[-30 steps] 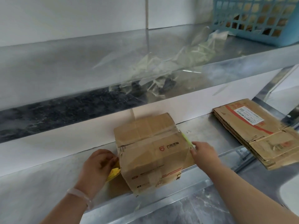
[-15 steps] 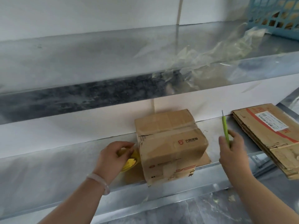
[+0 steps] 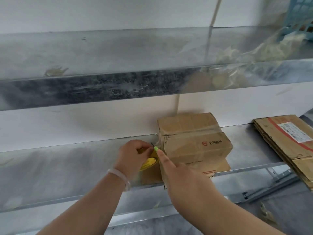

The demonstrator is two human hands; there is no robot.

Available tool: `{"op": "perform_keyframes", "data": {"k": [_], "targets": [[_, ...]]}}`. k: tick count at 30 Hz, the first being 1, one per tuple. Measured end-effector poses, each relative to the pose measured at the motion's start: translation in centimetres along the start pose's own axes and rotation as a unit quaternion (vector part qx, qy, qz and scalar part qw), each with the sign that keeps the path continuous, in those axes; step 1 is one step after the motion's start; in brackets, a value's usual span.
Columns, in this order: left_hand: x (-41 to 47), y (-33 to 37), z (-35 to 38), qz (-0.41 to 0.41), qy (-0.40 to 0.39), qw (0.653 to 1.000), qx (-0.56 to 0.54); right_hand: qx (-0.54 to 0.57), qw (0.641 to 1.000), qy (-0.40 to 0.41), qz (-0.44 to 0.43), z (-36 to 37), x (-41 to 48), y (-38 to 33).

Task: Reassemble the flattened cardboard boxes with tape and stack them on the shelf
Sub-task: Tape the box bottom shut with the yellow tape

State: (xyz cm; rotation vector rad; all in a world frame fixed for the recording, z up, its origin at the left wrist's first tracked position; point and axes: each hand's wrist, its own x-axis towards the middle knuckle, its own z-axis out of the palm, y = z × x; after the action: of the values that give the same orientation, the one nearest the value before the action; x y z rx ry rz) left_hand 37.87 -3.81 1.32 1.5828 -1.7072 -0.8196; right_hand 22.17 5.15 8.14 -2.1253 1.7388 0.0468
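Two hands meet at the box's left edge: the left hand (image 3: 134, 154) curls round a yellow tape roll (image 3: 149, 163), and the right hand (image 3: 183, 182) grips a green cutter (image 3: 155, 148). The taped cardboard box (image 3: 194, 146) sits on the lower shelf (image 3: 67, 167). Flattened boxes (image 3: 279, 138) lie at 3 o'clock. Crumpled film (image 3: 245, 53) and a blue basket (image 3: 299, 14) are at 1 o'clock.

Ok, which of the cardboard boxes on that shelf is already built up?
The taped box in the middle, with the red logo. It stands up as a full box, while the flattened stack on the right lies flat.
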Motion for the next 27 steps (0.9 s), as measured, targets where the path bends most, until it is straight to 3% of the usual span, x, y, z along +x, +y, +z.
{"op": "perform_keyframes", "data": {"k": [9,27], "targets": [[0.8,-0.8,0.4,0.053,0.025,0.997,0.041,-0.056,0.996,-0.039,0.064,1.2,2.2,-1.9],[2.2,-0.6,-0.2,0.061,0.025,0.994,0.092,-0.039,0.994,-0.062,0.076,2.1,3.9,-1.2]]}}
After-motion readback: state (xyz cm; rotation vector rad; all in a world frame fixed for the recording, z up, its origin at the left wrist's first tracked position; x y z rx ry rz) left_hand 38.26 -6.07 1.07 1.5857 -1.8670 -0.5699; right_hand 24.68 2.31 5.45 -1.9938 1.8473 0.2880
